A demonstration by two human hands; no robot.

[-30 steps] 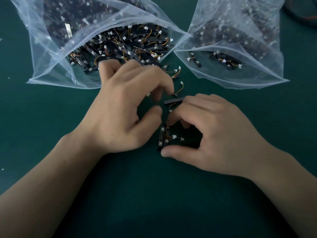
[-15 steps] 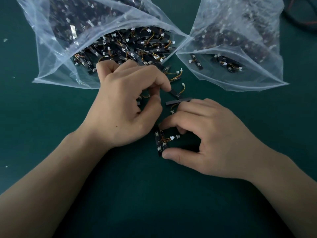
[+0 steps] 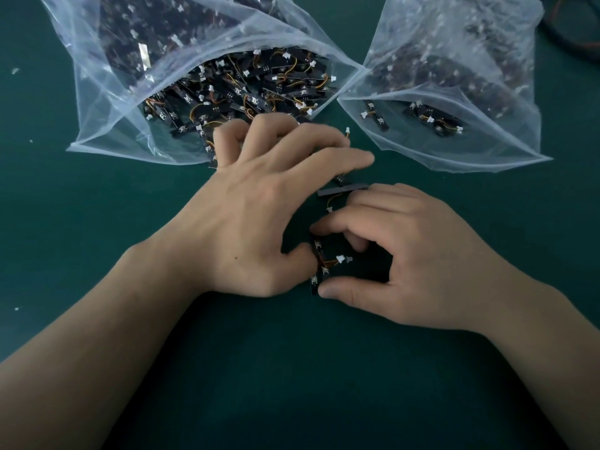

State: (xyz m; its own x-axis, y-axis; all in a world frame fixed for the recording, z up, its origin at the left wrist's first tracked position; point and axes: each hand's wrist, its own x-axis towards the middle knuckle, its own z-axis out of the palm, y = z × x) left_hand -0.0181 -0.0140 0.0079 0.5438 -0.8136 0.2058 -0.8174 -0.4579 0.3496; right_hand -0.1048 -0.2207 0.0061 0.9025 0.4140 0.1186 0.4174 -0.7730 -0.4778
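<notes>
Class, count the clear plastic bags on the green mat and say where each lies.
2. The fuller bag lies upper left, its mouth toward the left hand; the second bag lies upper right, beyond the right hand, which pinches small boards. None seems hidden.

Big clear bag (image 3: pixel 107 102): mouth gaping, stuffed full, flat on the green mat (image 3: pixel 292 384).
Smaller bag (image 3: pixel 487 147): just right of the big bag.
Cables (image 3: pixel 581 43): far right of it, right at the frame's edge.

Electronics assembly workbench: dark green mat (image 3: pixel 97 254); two clear bags (image 3: pixel 107 92) of small wired circuit boards (image 3: pixel 246 92) along its far edge.
</notes>
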